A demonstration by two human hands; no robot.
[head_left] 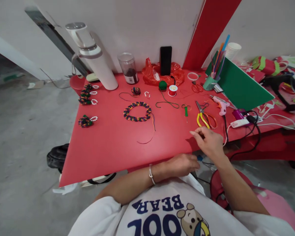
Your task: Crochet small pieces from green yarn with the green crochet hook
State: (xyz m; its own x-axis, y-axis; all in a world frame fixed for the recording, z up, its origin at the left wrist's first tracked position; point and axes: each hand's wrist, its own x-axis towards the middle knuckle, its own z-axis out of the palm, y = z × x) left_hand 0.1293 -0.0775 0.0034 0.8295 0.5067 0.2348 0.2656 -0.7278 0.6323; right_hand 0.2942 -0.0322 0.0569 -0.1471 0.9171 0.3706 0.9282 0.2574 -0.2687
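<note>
My left hand [183, 165], with a silver bracelet at its wrist, lies at the table's front edge, fingers curled and their tips partly hidden. Above and right of it, my right hand [209, 143] hovers over the edge, its fingers bent in and the thumb side pointing left. I cannot make out anything in either hand. Nearest the right hand are yellow-handled pliers [202, 118] and orange-handled scissors [211, 121]. Farther left lies a braided multicolour yarn ring [137, 111] with loose tail ends. A needle-like tool with green thread [186, 111] lies between them.
Along the back stand a white bottle [100, 68], a clear jar [129, 68], a phone [166, 60] on a red bag, and a pen cup [210, 83]. Yarn pieces with white beads [86, 121] line the left edge. A glue gun [221, 104] and power strip [243, 122] lie right.
</note>
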